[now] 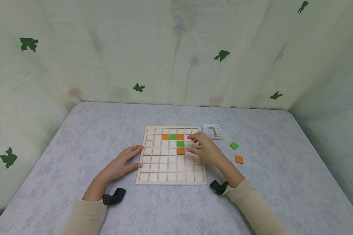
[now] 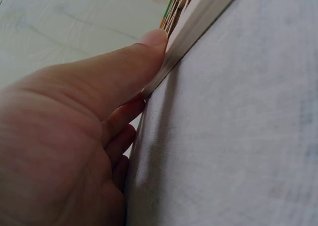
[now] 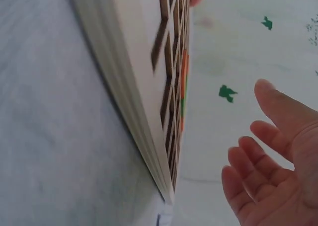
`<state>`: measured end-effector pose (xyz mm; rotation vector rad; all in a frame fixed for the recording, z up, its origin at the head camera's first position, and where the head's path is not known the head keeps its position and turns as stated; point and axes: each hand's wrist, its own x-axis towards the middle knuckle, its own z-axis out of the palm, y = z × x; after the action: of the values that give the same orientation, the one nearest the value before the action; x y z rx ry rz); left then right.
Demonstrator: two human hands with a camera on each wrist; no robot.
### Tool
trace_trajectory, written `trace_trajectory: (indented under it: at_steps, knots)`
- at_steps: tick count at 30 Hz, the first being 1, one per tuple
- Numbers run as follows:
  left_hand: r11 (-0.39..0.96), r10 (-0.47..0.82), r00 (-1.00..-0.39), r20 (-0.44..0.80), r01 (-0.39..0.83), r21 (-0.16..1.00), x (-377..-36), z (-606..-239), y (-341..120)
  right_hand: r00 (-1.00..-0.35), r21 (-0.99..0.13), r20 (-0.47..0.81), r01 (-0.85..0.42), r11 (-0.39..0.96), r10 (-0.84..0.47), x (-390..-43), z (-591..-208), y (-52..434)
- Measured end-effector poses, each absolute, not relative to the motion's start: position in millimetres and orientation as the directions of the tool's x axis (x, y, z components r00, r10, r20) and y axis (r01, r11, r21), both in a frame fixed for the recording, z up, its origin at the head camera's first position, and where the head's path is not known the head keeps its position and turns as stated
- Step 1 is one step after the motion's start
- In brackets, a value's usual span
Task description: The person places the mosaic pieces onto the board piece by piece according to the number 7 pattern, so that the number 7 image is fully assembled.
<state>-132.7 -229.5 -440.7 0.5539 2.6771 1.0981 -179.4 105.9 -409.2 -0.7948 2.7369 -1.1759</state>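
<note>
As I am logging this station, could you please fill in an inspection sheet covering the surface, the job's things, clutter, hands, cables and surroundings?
Surface: mottled grey tabletop.
Job's things: grid board bearing three orange tiles and two green tiles; pattern card beside its far right corner; loose green tile and loose orange tile to its right.
Clutter: nothing seen.
Hands: left hand touches the board's left edge; right hand, holding nothing, is over its right side.
Cables: nothing seen.
Surroundings: pale backdrop with green bird-like shapes.
</note>
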Motion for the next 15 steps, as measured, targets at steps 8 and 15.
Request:
trace_trajectory:
  at_steps: [8,15]
  knots:
    - [0.657,0.410,-0.911,-0.039,0.265,0.706,-133,-442,-230,-0.873,-0.642,0.266,-0.476,0.601,-0.408,-176,-401,157]
    - [0.654,0.412,-0.911,-0.039,0.265,0.708,-133,-442,-230,-0.933,-0.630,0.201,-0.357,0.689,-0.299,-176,-413,201]
